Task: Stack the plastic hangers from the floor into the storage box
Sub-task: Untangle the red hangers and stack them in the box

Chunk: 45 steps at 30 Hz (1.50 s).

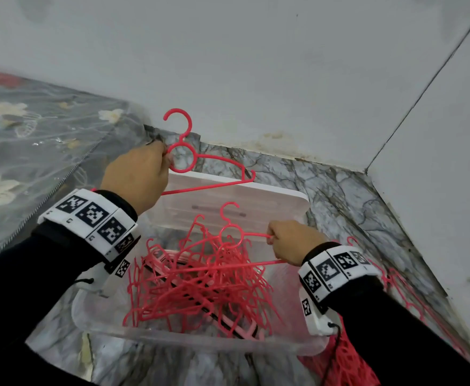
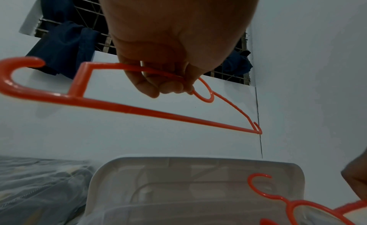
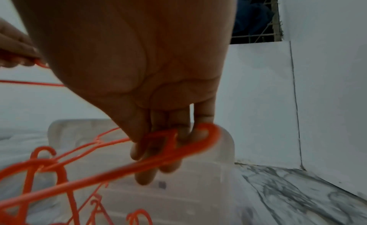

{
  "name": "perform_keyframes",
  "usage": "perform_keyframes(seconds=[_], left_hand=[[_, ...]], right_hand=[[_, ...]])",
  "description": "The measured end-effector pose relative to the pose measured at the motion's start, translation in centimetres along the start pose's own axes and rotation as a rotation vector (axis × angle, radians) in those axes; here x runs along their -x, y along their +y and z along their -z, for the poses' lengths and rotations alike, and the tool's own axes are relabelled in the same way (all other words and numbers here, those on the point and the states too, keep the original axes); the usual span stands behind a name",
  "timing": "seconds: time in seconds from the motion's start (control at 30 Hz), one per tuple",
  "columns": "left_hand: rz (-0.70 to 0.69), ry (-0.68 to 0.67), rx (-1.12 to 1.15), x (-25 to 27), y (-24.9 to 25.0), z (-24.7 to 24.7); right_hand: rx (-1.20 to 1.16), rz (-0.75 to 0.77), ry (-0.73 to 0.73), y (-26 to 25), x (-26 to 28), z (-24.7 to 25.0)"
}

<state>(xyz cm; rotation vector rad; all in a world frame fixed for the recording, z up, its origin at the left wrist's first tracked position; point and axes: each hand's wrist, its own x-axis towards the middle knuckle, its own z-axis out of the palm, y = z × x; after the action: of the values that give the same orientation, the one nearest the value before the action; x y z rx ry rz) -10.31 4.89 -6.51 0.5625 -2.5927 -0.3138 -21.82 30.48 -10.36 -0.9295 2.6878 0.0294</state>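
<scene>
My left hand grips a pink-red plastic hanger by its shoulder beside the ring and holds it up above the box's lid. In the left wrist view the fingers curl round that hanger. My right hand holds a second hanger by its right end, over the clear storage box. The fingers hook through that hanger's end loop. Inside the box lies a tangled heap of hangers.
Several more hangers lie on the marble floor to the right of the box, beside a red mesh item. A bed with a floral cover stands at the left. White walls meet in a corner behind.
</scene>
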Motion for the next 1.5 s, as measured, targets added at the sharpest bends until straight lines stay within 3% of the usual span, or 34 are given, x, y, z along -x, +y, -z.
perform_keyframes(seconds=[0.07,0.27,0.5,0.77,0.97,1.07,1.23,1.5], left_hand=[[-0.012,-0.011,0.015,0.0,0.3,-0.2],[0.0,-0.082,0.01,0.2,1.1,-0.5],[-0.015,-0.116,-0.028,0.6,0.5,-0.6],[-0.007,-0.143,-0.052,0.6,0.1,-0.8],[-0.007,-0.186,-0.077,0.7,0.3,-1.3],[-0.002,-0.176,-0.066,0.7,0.2,-1.4],[0.008,-0.173,-0.057,0.7,0.2,-1.5],[0.018,-0.17,0.025,0.4,0.3,-1.2]], right_hand=[[-0.013,-0.031,-0.038,0.1,-0.2,-1.1],[-0.169,0.012,0.072,-1.8,-2.0,-3.1],[-0.12,-0.06,-0.037,-0.9,-3.6,-7.2],[-0.16,-0.122,-0.012,0.6,-3.7,-6.8],[-0.098,-0.109,-0.234,0.2,-3.1,-8.4],[-0.088,-0.127,-0.174,0.2,-3.3,-7.4],[0.019,-0.052,0.078,0.5,-3.1,-4.0],[-0.162,0.192,0.117,1.0,-1.2,0.9]])
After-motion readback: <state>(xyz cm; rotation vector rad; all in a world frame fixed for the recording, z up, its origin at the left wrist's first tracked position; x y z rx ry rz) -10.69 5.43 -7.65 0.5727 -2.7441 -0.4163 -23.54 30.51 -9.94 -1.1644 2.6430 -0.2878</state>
